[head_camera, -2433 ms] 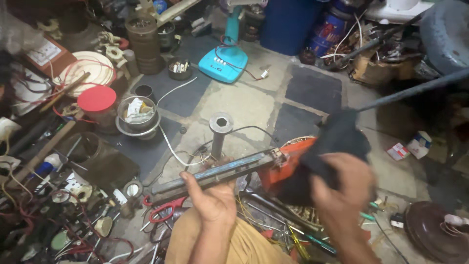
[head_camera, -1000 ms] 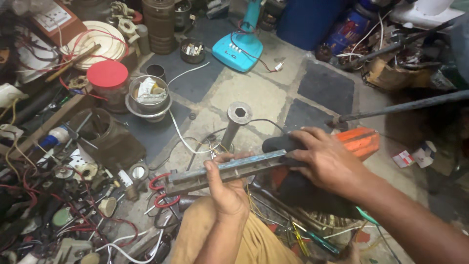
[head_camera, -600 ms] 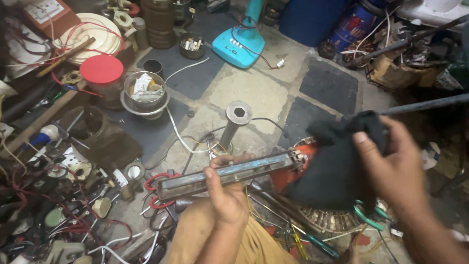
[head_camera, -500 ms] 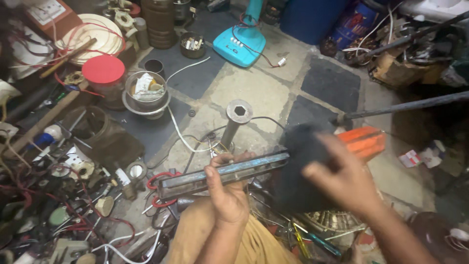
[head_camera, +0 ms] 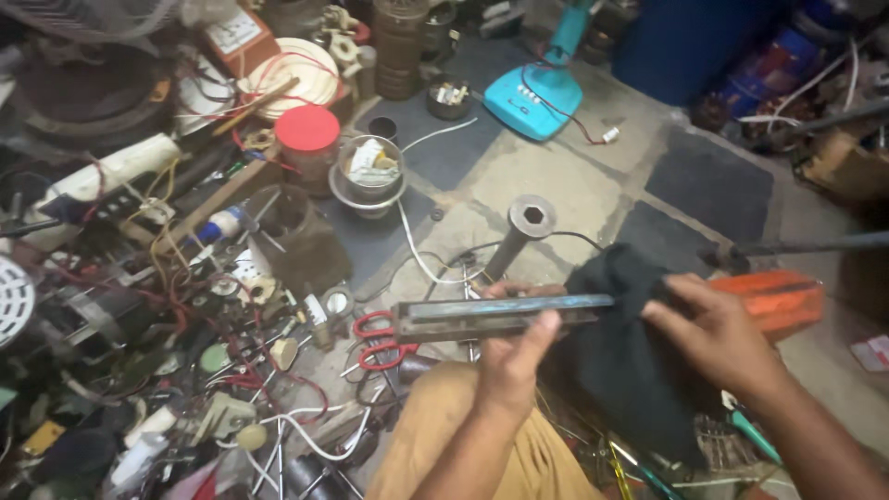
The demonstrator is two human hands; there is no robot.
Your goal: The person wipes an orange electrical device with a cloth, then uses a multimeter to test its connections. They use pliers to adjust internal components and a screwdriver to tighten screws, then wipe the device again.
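Observation:
My left hand grips a long grey metal bar near its middle and holds it level above my knee. A black cloth is wrapped over the bar's right end, and my right hand presses the cloth against it. The cloth hangs down below the bar. An orange tool body lies just behind my right hand.
Red-handled scissors lie on the floor under the bar's left end. A grey metal tube stands behind it. A steel bowl, a red-lidded jar, a teal fan base and tangled wires and parts crowd the left.
My right hand has swept the black cloth back and forth along the bar's right end. It now sits on the end of the bar. My left hand has kept its hold.

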